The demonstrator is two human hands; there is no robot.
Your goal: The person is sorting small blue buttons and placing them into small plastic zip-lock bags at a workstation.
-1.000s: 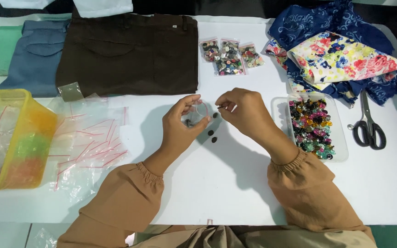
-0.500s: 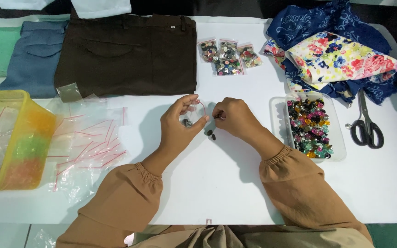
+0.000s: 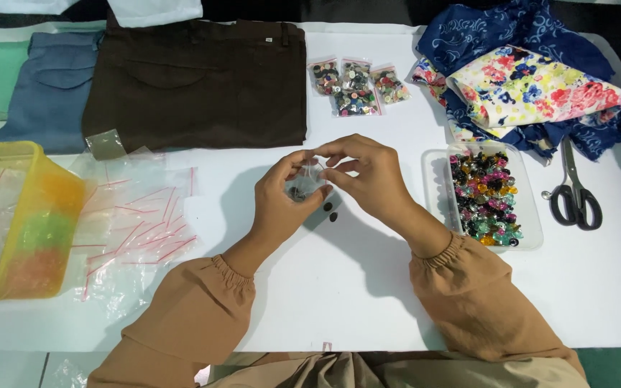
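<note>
small clear bag (image 3: 305,181) mostly hidden between fingers, yellow basket (image 3: 34,215) cut off at left edge, its contents blurred

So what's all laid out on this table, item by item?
small clear plastic bag: one, see-through, held between both hands
loose dark buttons: two, black, table under the hands
clear tray of mixed buttons: one, multicoloured, right
black-handled scissors: one, far right
filled button bags: three, top centre
empty zip bags: pile, clear with red strips, left
yellow plastic basket: one, far left
dark brown trousers: one, top
floral fabrics: heap, blue and cream, top right
left hand: holds bag
right hand: pinches bag top
</note>
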